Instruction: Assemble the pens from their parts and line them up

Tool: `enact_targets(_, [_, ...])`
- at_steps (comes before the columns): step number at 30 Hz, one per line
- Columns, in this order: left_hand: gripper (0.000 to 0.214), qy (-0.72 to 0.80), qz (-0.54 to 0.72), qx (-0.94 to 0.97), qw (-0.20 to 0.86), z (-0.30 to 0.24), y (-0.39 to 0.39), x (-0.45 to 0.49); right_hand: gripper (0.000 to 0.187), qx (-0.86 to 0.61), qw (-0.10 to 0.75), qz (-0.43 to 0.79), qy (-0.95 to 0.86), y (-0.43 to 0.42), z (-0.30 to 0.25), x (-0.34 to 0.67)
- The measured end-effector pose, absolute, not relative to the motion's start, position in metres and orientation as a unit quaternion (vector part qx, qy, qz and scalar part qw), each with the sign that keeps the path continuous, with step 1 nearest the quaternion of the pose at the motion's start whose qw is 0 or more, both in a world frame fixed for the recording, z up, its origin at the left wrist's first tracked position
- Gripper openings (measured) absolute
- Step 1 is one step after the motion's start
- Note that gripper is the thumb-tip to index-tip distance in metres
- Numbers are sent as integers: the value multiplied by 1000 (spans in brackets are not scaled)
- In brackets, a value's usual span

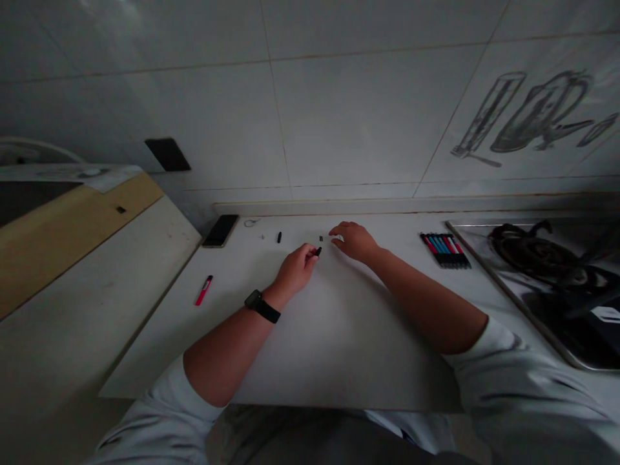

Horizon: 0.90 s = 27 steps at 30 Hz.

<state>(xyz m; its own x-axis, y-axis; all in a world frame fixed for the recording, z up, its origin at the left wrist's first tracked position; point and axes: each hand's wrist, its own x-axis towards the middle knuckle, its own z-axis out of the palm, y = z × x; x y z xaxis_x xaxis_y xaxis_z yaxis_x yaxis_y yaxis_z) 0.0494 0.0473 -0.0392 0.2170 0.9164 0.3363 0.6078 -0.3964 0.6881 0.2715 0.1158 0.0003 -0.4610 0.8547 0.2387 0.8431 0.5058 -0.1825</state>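
Note:
My left hand (296, 266), with a black watch (262, 305) on its wrist, pinches a small dark cylindrical piece (318, 251) whose end sticks out past the fingertips. Just right of it, my right hand (356, 241) hovers low over the white table (334, 336), its curved fingers and thumb apart. Between the two hands lie two tiny black pieces (320, 238). Farther left rests a short black cap-like piece (279, 237), with a tiny pale bit (262, 236) beside it. What kind of part the left hand holds is too small to make out.
A phone (221, 230) and a thin ring-like loop (252, 223) lie at the back left. Nearer is a red-and-black stick-shaped item (204, 290). Several coloured pens (444, 250) lie in a row at right, beside a metal-rimmed sink (508, 300). Tiled wall stands behind.

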Motion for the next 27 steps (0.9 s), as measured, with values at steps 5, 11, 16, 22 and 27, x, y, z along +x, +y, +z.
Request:
enact_targets(5, [11,515,365,744,220,-37,47,49,31,-510,95,1,-855,136,-7,252])
enact_targets(11, [11,520,366,741,217,-37,46,50,25,-474,86,-15,-876,142,-7,247])
enact_targets(16, [10,517,366,743,217,-36,46,50,25,-458,75,-38,-885,138,-4,250])
enact_targets(22, [10,518,371,739,220,-36,47,50,21,-439,58,-43,-896,140,-5,255])
enact_targets(27, [11,520,368,738,222,-36,47,49,18,-398,58,-42,-914,134,-6,261])
